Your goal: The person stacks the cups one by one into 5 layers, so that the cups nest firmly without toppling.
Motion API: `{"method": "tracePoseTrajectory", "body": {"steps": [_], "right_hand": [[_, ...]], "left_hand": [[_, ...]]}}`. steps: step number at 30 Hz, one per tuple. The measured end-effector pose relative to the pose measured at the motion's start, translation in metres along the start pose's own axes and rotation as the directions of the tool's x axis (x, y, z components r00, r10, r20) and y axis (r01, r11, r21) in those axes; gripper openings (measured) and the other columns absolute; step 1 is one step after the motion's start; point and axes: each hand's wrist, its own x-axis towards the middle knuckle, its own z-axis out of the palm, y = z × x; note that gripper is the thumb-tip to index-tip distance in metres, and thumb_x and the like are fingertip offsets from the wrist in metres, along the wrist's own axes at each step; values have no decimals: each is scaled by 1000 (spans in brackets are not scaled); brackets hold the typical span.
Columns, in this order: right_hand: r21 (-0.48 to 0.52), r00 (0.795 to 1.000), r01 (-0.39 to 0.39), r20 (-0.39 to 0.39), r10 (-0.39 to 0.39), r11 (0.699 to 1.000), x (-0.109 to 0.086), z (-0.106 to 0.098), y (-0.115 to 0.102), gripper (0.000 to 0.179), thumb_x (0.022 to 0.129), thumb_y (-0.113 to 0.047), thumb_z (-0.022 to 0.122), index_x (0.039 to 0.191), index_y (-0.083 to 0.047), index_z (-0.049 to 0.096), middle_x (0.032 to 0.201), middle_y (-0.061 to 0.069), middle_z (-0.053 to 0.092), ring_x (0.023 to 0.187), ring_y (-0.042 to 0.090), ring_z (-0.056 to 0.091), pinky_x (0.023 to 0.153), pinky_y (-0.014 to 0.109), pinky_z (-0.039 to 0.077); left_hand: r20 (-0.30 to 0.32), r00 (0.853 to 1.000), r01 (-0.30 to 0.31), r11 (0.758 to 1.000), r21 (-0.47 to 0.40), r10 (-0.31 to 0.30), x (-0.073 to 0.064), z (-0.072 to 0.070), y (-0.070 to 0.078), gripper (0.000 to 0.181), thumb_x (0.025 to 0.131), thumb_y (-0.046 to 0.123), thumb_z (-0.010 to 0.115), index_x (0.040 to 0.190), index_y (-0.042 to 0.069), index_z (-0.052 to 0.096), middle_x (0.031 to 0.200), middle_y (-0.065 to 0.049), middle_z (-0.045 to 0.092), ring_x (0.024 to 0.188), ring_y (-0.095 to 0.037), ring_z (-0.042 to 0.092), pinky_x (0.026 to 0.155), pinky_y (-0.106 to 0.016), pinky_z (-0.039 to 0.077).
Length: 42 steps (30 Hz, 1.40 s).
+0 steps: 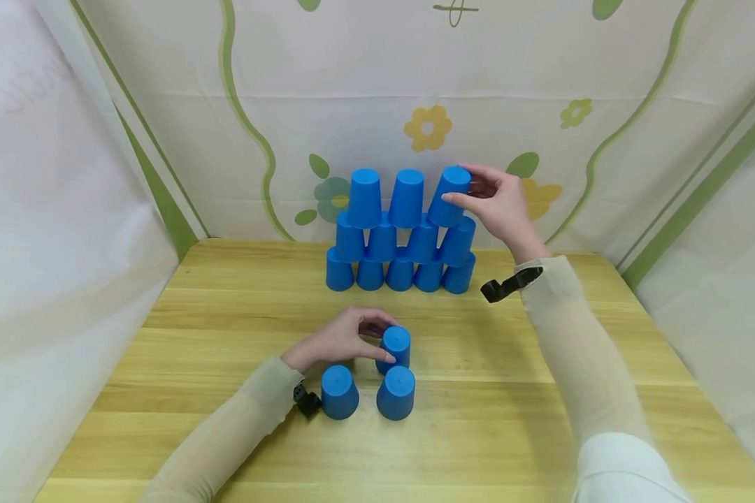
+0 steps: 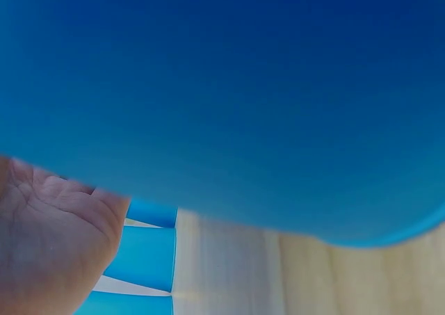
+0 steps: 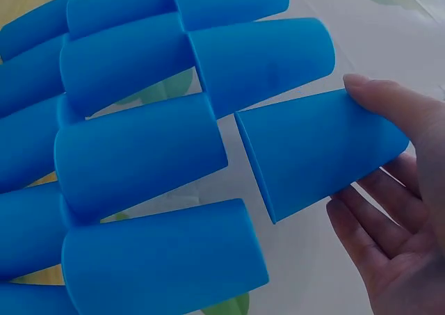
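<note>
My right hand (image 1: 500, 206) pinches an upside-down blue cup (image 1: 451, 194) between thumb and fingers at the right end of the stack's third row. In the right wrist view a narrow gap shows between the rim of this held cup (image 3: 320, 151) and the cups below. Two standing cups (image 1: 365, 199) share that row to its left. Nearer me, my left hand (image 1: 342, 339) holds another upside-down blue cup (image 1: 396, 342), thumb at its front, other fingers partly hidden behind. Two more upside-down cups, a left one (image 1: 340, 392) and a right one (image 1: 396, 393), stand just in front.
Below the third row stand a middle row (image 1: 382, 241) and a bottom row (image 1: 400, 272) of several cups each, near the back of the wooden table (image 1: 245, 293). A white patterned cloth (image 1: 327, 84) hangs behind. One cup (image 2: 222, 106) fills most of the left wrist view.
</note>
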Motion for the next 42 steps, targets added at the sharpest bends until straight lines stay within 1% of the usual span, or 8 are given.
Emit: {"method": "tracePoseTrajectory", "body": {"steps": [13, 20, 23, 25, 31, 35, 38, 42], "right_hand": [[-4, 998, -61, 11, 61, 998, 0, 3, 10, 63, 85, -42, 83, 141, -21, 63, 129, 5, 67, 114, 23, 64, 99, 36, 52], [8, 999, -44, 15, 44, 999, 1, 4, 14, 63, 85, -42, 83, 141, -20, 63, 129, 6, 67, 113, 23, 64, 99, 37, 52], [4, 999, -43, 15, 43, 999, 1, 3, 14, 64, 86, -41, 83, 142, -20, 62, 130, 6, 67, 114, 23, 64, 99, 37, 52], [-3, 999, -50, 18, 50, 999, 0, 3, 14, 65, 86, -41, 83, 143, -20, 61, 131, 6, 66, 115, 23, 64, 100, 36, 51], [-13, 998, -54, 27, 54, 998, -1, 1, 14, 68, 85, -43, 82, 145, -21, 59, 133, 6, 65, 117, 24, 62, 100, 37, 51], [-8, 998, -58, 27, 59, 998, -1, 0, 15, 68, 86, -43, 82, 145, -21, 59, 134, 6, 64, 118, 24, 62, 101, 37, 51], [-4, 998, -64, 27, 65, 998, -2, 0, 16, 68, 85, -43, 82, 146, -21, 58, 134, 6, 65, 118, 23, 62, 101, 37, 51], [0, 998, -63, 29, 63, 998, -3, 2, 17, 69, 86, -43, 82, 146, -19, 58, 133, 6, 65, 118, 23, 62, 101, 37, 51]], "left_hand": [[-13, 999, -35, 999, -9, 35, -2, -2, -1, 48, 86, 27, 85, 129, 16, 67, 121, 6, 69, 113, -14, 64, 100, -42, 51], [-165, 980, -110, 994, 2, 109, -8, -35, 21, 49, 86, 24, 86, 131, 16, 67, 123, 3, 69, 115, -18, 63, 101, -49, 50], [-231, 957, -172, 984, 42, 177, -9, -53, 41, 47, 86, 17, 85, 130, 15, 67, 123, 2, 69, 112, -19, 64, 98, -48, 52], [-275, 932, -224, 972, 77, 237, -8, -63, 56, 46, 86, 13, 85, 129, 14, 68, 123, 2, 69, 111, -19, 65, 96, -49, 53], [-370, 827, -371, 906, 203, 422, 1, -93, 106, 48, 84, 4, 84, 129, 9, 68, 124, 1, 69, 110, -19, 65, 96, -45, 53], [-393, 768, -412, 861, 299, 505, 15, -109, 139, 48, 85, 6, 84, 130, 6, 67, 123, 0, 69, 110, -17, 65, 96, -39, 54], [-405, 753, -398, 850, 347, 518, 29, -119, 158, 48, 86, 10, 84, 131, 3, 66, 124, -2, 69, 109, -15, 66, 97, -37, 53], [-436, 762, -337, 868, 364, 479, 48, -131, 175, 51, 88, 13, 82, 134, 3, 63, 127, -5, 68, 112, -16, 65, 99, -32, 51]]}}
